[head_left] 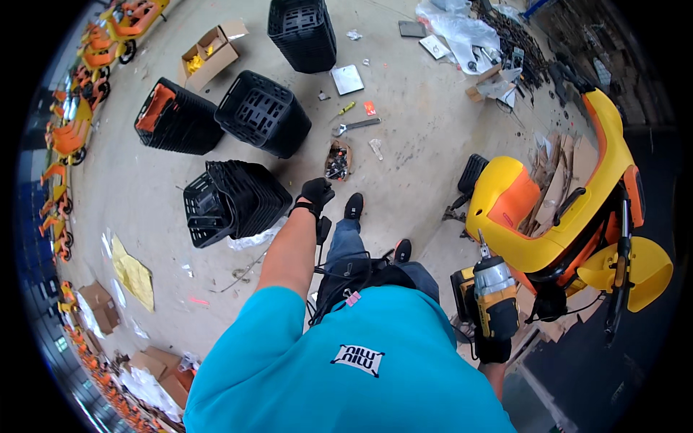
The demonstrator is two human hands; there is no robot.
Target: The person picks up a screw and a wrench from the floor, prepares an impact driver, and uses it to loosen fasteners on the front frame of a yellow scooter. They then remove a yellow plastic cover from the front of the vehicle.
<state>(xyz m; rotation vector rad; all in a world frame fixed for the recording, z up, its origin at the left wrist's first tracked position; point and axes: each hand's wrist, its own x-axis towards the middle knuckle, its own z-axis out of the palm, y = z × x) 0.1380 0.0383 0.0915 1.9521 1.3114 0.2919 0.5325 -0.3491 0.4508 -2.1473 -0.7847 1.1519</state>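
My left hand (317,193), in a black glove, is closed with its fingers curled; whatever may be inside is hidden. It is held out over the floor, nearest to a small open cardboard box (338,160) of dark and shiny small metal parts, perhaps bolts. At the lower right, my gloved right hand (494,348) grips a yellow and black cordless impact driver (495,299) with its bit pointing away from me. Beyond the driver is a yellow and orange scooter body (505,198). An adjustable wrench (356,126) and a yellow-green screwdriver (346,108) lie beyond the small box.
Stacks of black plastic baskets (271,123) stand ahead and to the left. An open carton (211,61) holds yellow pieces. Plastic sheeting (462,32) and loose parts are heaped at the far right. Rows of orange and yellow scooters (72,130) line the left side.
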